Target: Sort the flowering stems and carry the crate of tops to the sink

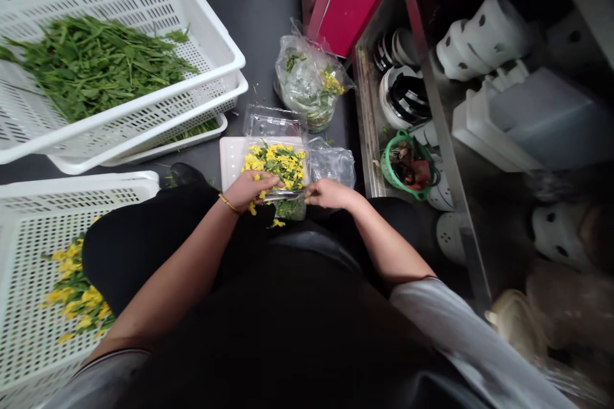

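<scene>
A clear plastic box (307, 166) in front of me holds a heap of yellow-flowered green sprigs (282, 163). It lies on a pale pink board or lid with dimples (231, 163). My left hand (250, 189) is closed at the box's near left corner, with a yellow-flowered sprig (253, 208) hanging from its fingers. At the near right corner, my right hand (329, 194) is pinched by the rim; what its fingertips hold is too small to make out. More green sprigs (290, 208) show just below the near rim, partly hidden by my lap.
White baskets (211, 25) with cut greens (100, 67) stand at the upper left. Another white basket (23, 236) holds yellow-flowered stems (79, 287). A plastic bag of greens (309, 80) sits beyond the box. To the right stand a green colander (392, 169) and a metal shelf (444, 134).
</scene>
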`<state>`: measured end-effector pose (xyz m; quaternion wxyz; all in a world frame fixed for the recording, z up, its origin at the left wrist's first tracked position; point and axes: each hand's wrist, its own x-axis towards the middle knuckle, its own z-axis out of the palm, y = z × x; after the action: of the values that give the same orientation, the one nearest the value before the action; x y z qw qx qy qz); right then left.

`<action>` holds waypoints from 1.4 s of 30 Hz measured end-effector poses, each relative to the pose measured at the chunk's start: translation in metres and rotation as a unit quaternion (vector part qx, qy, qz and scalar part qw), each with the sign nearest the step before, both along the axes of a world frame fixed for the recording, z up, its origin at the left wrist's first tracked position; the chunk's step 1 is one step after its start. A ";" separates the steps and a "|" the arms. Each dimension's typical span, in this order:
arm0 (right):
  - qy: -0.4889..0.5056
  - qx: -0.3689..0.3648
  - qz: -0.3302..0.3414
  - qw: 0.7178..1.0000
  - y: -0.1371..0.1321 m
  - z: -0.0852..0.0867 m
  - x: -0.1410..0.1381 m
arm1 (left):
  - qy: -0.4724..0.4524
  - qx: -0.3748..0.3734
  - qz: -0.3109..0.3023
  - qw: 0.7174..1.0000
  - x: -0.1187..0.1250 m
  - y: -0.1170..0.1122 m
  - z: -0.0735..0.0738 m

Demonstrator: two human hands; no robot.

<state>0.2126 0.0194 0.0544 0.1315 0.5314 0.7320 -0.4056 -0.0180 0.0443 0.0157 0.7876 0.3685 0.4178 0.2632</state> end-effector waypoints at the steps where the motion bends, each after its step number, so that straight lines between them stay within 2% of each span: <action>1: -0.054 0.060 -0.007 0.997 0.004 -0.003 -0.001 | 0.027 0.009 -0.006 1.000 -0.002 0.000 -0.001; 3: -0.134 0.148 -0.003 0.980 0.016 -0.015 -0.009 | 0.038 0.005 0.004 0.999 -0.005 0.001 -0.003; 5: -0.172 0.180 0.029 0.968 0.029 -0.032 -0.024 | -0.030 -0.016 0.035 0.999 -0.007 0.002 -0.003; 9: -0.202 0.168 0.136 0.955 0.047 -0.070 -0.051 | -0.185 -0.033 0.075 0.979 -0.008 0.003 0.001; 12: -0.203 0.163 0.177 0.949 0.053 -0.084 -0.055 | -0.188 -0.037 0.096 0.977 -0.006 0.005 0.002; 14: -0.199 0.170 0.174 0.949 0.055 -0.080 -0.049 | -0.158 -0.042 0.120 0.979 -0.003 0.006 0.000; 16: -0.191 0.191 0.140 0.952 0.056 -0.070 -0.041 | -0.118 -0.048 0.136 0.983 0.000 0.008 -0.002; 18: -0.170 0.221 0.101 0.955 0.057 -0.059 -0.034 | -0.091 -0.051 0.138 0.985 0.003 0.009 -0.005; 20: -0.148 0.231 0.096 0.957 0.057 -0.054 -0.033 | -0.092 -0.062 0.128 0.986 0.004 0.008 -0.008; 24: -0.173 0.183 0.149 0.956 0.057 -0.067 -0.045 | -0.131 -0.085 0.091 0.984 0.003 0.004 -0.011; 28: -0.194 0.151 0.167 0.955 0.061 -0.078 -0.052 | -0.116 -0.070 0.118 0.984 -0.003 0.002 -0.009; 31: -0.139 0.170 0.108 0.970 0.064 -0.068 -0.035 | -0.094 -0.074 0.156 0.980 -0.004 0.004 -0.006; 34: -0.065 0.211 -0.023 0.975 0.064 -0.053 -0.006 | -0.101 -0.092 0.168 0.976 -0.004 0.007 -0.004; 36: -0.075 0.231 -0.090 0.966 0.062 -0.048 0.007 | -0.119 -0.098 0.168 0.974 -0.002 0.008 -0.003; 38: -0.119 0.228 -0.105 0.961 0.059 -0.051 0.008 | -0.132 -0.092 0.176 0.971 -0.001 0.008 -0.002; 42: -0.184 0.199 -0.074 0.960 0.054 -0.074 -0.018 | -0.122 -0.064 0.195 0.971 -0.001 0.007 -0.003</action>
<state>0.1949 0.0731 -0.0197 0.1252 0.6646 0.7200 -0.1558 -0.0186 0.0513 0.0132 0.7882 0.1937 0.3979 0.4277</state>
